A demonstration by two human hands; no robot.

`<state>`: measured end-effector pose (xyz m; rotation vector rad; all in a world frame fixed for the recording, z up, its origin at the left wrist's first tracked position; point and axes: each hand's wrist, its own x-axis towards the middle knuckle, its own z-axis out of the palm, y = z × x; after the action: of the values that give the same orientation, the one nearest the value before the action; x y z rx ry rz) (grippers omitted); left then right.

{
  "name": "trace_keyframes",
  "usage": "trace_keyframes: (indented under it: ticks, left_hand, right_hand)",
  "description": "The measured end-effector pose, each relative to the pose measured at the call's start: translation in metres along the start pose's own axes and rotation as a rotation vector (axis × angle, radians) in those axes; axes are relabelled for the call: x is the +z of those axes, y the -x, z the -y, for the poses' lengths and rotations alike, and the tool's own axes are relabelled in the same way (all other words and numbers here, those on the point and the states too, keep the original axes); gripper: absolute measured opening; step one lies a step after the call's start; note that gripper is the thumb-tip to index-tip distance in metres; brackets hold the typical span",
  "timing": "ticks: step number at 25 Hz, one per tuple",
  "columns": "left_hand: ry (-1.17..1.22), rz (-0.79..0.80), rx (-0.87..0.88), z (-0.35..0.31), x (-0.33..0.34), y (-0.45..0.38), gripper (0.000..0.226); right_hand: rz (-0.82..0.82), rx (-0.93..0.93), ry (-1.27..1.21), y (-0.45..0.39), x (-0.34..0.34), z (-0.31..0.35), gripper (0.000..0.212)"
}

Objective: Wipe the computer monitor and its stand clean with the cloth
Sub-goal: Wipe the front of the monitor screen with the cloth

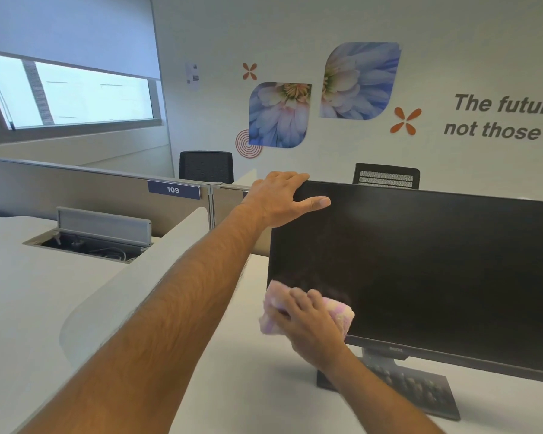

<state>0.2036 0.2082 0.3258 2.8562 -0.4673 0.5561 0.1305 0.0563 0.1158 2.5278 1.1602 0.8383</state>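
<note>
A black computer monitor [420, 270] with a dark screen stands on the white desk [38, 308], right of centre. My left hand [279, 198] grips its top left corner, thumb lying on the screen. My right hand [308, 321] presses a pink and white cloth [342, 314] against the screen's lower left corner; the hand looks blurred. The monitor's stand [380, 358] shows under the bottom edge, partly hidden by my right forearm.
A black keyboard [420, 389] lies under the monitor beside the stand. An open cable box [88, 242] is sunk in the desk at left. Grey partitions [76, 189] with a "109" label and two black chairs [206, 166] stand behind.
</note>
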Motion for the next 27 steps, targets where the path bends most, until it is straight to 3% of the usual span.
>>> trace_keyframes:
  ticks: [2, 5, 7, 10, 12, 17, 21, 27]
  left_hand:
    - [0.008, -0.006, -0.009, 0.001, 0.001, -0.001, 0.099]
    - [0.008, -0.010, -0.006, 0.005, 0.003, -0.001, 0.098]
    - [0.003, -0.011, -0.004, 0.006, 0.003, 0.000, 0.098]
    - [-0.001, -0.010, -0.005, 0.001, 0.002, 0.001, 0.099]
    - [-0.014, -0.005, -0.008, -0.002, 0.000, -0.001, 0.096]
    - [-0.020, -0.002, -0.009, 0.003, 0.000, 0.001, 0.093]
    - [-0.011, -0.010, -0.008, -0.002, 0.001, 0.000, 0.095]
    - [-0.013, -0.014, -0.011, 0.002, 0.003, 0.000, 0.094]
  right_hand:
    - [0.038, 0.037, -0.023, -0.001, -0.002, -0.001, 0.058]
    - [0.218, -0.310, 0.107, 0.014, 0.012, 0.009, 0.044]
    - [0.250, -0.386, 0.137, 0.019, 0.015, 0.011, 0.045]
    - [0.065, -0.113, 0.087, 0.009, 0.011, 0.005, 0.055]
    - [0.067, 0.044, -0.002, 0.004, 0.002, 0.000, 0.062]
    - [0.269, -0.378, 0.101, 0.015, 0.005, 0.012, 0.043]
    - [0.167, -0.112, -0.022, 0.005, 0.004, 0.006, 0.050]
    - [0.294, -0.244, 0.095, -0.001, 0.012, 0.019, 0.045]
